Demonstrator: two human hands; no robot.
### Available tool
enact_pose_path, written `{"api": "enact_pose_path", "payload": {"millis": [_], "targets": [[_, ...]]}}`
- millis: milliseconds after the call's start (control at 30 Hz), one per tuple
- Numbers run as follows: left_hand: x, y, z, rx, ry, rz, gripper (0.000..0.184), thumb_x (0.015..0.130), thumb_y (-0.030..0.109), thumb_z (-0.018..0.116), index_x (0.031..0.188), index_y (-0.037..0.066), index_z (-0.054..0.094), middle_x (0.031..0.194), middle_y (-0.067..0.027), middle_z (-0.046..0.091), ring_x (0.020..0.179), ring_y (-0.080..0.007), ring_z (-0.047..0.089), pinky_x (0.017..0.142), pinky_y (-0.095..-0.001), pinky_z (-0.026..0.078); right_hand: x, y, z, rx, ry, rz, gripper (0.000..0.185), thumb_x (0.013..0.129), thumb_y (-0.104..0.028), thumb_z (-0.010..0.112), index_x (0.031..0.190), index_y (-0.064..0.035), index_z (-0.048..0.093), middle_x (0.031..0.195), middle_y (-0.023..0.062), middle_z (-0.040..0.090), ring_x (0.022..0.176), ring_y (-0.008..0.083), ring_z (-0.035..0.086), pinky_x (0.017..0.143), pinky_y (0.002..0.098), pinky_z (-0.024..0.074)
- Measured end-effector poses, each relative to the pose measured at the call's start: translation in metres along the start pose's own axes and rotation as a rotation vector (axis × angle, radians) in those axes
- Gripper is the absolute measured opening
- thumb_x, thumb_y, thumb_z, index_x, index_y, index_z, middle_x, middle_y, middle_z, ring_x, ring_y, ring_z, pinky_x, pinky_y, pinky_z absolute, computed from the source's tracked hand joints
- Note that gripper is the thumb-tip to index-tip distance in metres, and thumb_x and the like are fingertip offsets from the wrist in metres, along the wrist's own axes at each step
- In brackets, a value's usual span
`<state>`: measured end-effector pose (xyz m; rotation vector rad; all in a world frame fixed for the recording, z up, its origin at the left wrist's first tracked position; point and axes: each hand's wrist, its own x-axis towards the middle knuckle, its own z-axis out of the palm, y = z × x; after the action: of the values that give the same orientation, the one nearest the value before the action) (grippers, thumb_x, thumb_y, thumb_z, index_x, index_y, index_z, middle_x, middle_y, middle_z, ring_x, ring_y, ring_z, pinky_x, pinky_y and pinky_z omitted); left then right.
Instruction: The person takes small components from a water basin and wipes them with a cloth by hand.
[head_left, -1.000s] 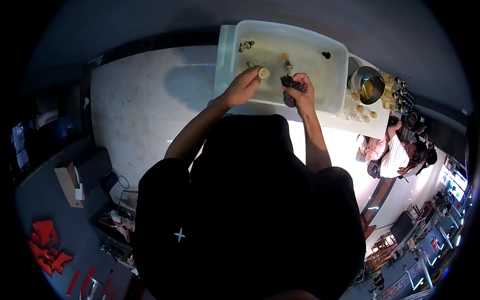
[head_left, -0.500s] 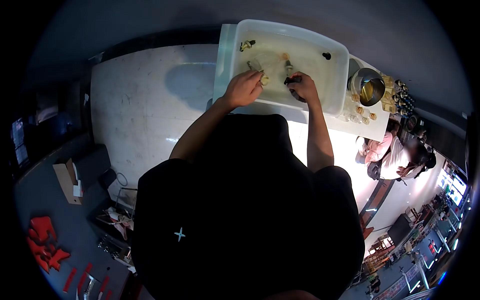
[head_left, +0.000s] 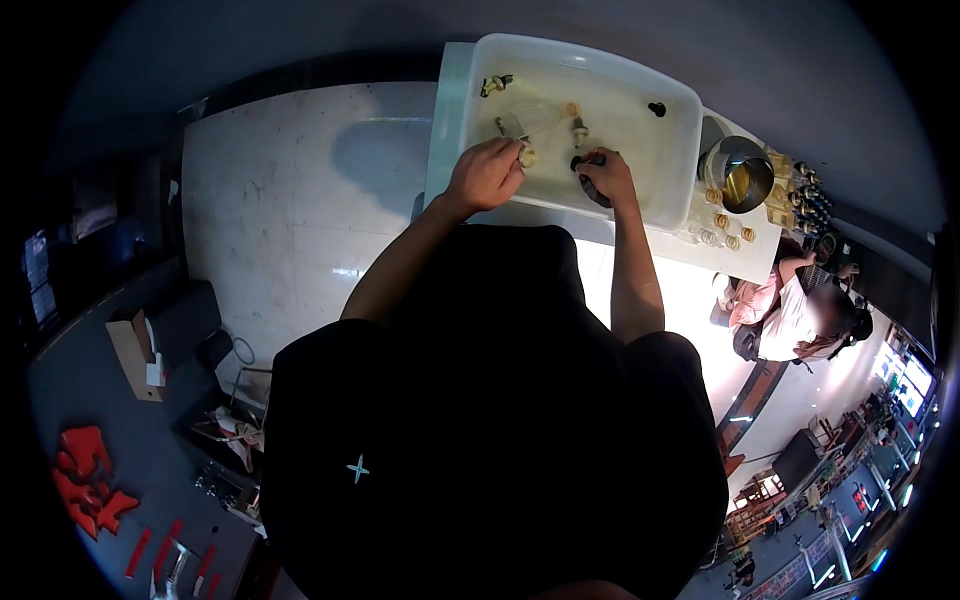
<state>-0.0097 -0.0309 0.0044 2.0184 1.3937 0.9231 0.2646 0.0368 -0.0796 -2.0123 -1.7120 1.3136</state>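
A white plastic tub (head_left: 695,130) of cloudy water stands in front of me. At its near left side my left hand (head_left: 485,173) pinches a small pale round piece (head_left: 527,157). My right hand (head_left: 608,180), inside the near side of the tub, has its fingers closed round a dark rounded piece (head_left: 580,163). In the water above that hand sits a small dark-and-pale fitting (head_left: 579,132), with an amber ring (head_left: 571,109) close by. A clear piece (head_left: 533,117), blurred by the water, lies beyond my left hand. Another fitting (head_left: 495,86) rests at the far left.
A black piece (head_left: 656,109) lies toward the tub's far right. Right of the tub are a metal pot (head_left: 738,175), several clear pieces with amber rings (head_left: 721,222) and several fittings (head_left: 806,195) in a row. A person (head_left: 800,315) sits farther right.
My right hand shifts slightly, and the dark piece in it now appears apart from the fitting above. My left hand stays nearly in place with the pale piece.
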Motion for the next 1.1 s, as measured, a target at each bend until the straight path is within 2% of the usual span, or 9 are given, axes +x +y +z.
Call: {"api": "enact_pose_path", "payload": {"millis": [267,367,500,533,633,800,900,1000,1100], "targets": [[0.001,-0.001,-0.001,0.023,-0.055,-0.011,0.028,0.083,0.009,0.056,0.108,-0.004,0.060,0.092,-0.0231,0.062,0.085,-0.0428,0.061,0.074,-0.0478,0.049,-0.007,-0.011,-0.003,0.114,0.104,0.027,0.037,0.072,-0.029,0.079,0.101,-0.0067,0.073,0.091,0.0100,0.075,0.086,0.0241,0.071,0.082,0.0337,0.0534],[0.001,-0.002,-0.001,-0.009,-0.031,0.008,0.029,0.083,0.007,0.055,0.109,-0.005,0.059,0.094,-0.0239,0.062,0.085,-0.0434,0.061,0.074,-0.0476,0.049,-0.014,-0.028,-0.007,0.280,0.414,0.014,0.035,0.073,-0.028,0.081,0.099,-0.0059,0.072,0.090,0.0082,0.074,0.085,0.0218,0.070,0.082,0.0318,0.0527],[-0.001,-0.007,0.001,-0.074,0.003,0.026,0.031,0.082,0.004,0.053,0.111,-0.007,0.059,0.095,-0.0245,0.062,0.084,-0.0438,0.060,0.073,-0.0467,0.050,-0.009,-0.020,-0.011,1.209,0.243,0.043,0.029,0.082,-0.016,0.077,0.107,-0.0079,0.065,0.096,0.0061,0.067,0.087,0.0181,0.064,0.077,0.0327,0.0516],[0.000,-0.007,0.000,-0.090,0.011,0.036,0.032,0.082,0.004,0.052,0.111,-0.007,0.059,0.095,-0.0244,0.062,0.084,-0.0437,0.060,0.073,-0.0463,0.050,-0.019,-0.032,-0.017,1.345,0.147,0.074,0.021,0.090,-0.013,0.068,0.110,-0.0094,0.062,0.093,0.0054,0.066,0.081,0.0178,0.063,0.071,0.0309,0.0513],[0.000,-0.008,-0.002,-0.126,0.030,0.048,0.033,0.082,0.003,0.052,0.113,-0.007,0.058,0.095,-0.0244,0.062,0.084,-0.0434,0.061,0.073,-0.0454,0.050,-0.033,-0.044,-0.022,1.567,-0.004,0.125,0.032,0.085,-0.010,0.071,0.114,-0.0059,0.060,0.098,0.0058,0.063,0.088,0.0178,0.062,0.078,0.0313,0.0512],[0.002,-0.001,0.004,0.096,0.023,0.001,0.028,0.084,0.007,0.054,0.109,-0.004,0.061,0.095,-0.0218,0.065,0.083,-0.0408,0.063,0.071,-0.0463,0.053,-0.025,-0.030,-0.013,1.347,0.124,0.049,0.028,0.088,-0.009,0.067,0.115,-0.0054,0.061,0.099,0.0076,0.065,0.090,0.0197,0.064,0.078,0.0319,0.0511],[0.008,-0.012,0.025,0.403,-0.238,-0.122,0.026,0.088,0.018,0.054,0.104,-0.001,0.064,0.093,-0.0193,0.069,0.082,-0.0382,0.067,0.071,-0.0478,0.056,-0.028,-0.025,-0.016,1.268,0.157,0.020,0.028,0.091,-0.011,0.064,0.117,-0.0045,0.061,0.102,0.0083,0.066,0.093,0.0210,0.064,0.079,0.0323,0.0506],[0.024,-0.021,0.040,0.446,-0.499,-0.329,0.030,0.090,0.027,0.052,0.097,0.002,0.066,0.091,-0.0182,0.072,0.082,-0.0370,0.070,0.072,-0.0492,0.057,-0.031,-0.016,-0.022,1.361,0.121,0.049,0.029,0.093,-0.016,0.062,0.120,-0.0039,0.060,0.105,0.0080,0.065,0.095,0.0210,0.064,0.081,0.0335,0.0501],[0.040,-0.020,0.049,0.489,-0.589,-0.417,0.034,0.093,0.032,0.052,0.098,0.006,0.074,0.099,-0.0176,0.074,0.094,-0.0344,0.072,0.079,-0.0473,0.057,-0.038,-0.014,-0.025,1.420,0.104,0.074,0.031,0.096,-0.021,0.058,0.122,-0.0043,0.060,0.106,0.0082,0.065,0.097,0.0214,0.063,0.083,0.0356,0.0498]]}}
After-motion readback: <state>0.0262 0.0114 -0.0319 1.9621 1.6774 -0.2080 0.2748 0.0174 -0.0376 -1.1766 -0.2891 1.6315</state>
